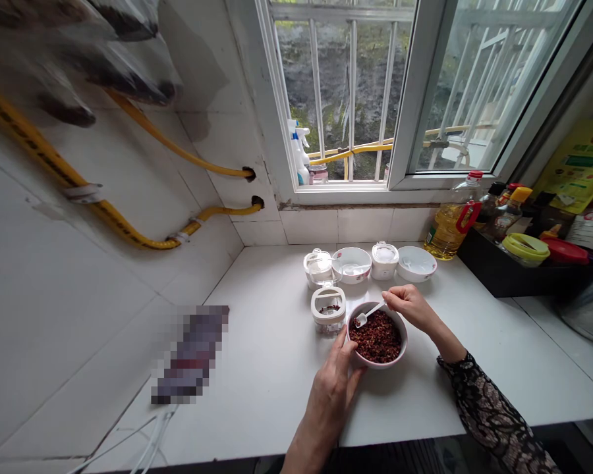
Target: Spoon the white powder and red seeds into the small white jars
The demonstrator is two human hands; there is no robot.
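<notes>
A white bowl (404, 345) full of dark red, coarse dried pieces stands on the white counter. My left hand (335, 385) grips its left rim, thumb and fingers around the wall. Pinched in my right hand (409, 306) is the handle of a small white spoon (370, 314), whose head rests on the pieces at the bowl's left side. Just left of the bowl is a clear square jar (329, 320) with a white-framed lid and a few dark bits visible inside.
Behind stand two white-lidded jars (319, 264) (385, 261) and two white bowls (352, 266) (417, 264). An oil bottle (447, 227) and a black box (487, 263) of condiments are at right. A blurred dark object (192, 355) with white cables lies left.
</notes>
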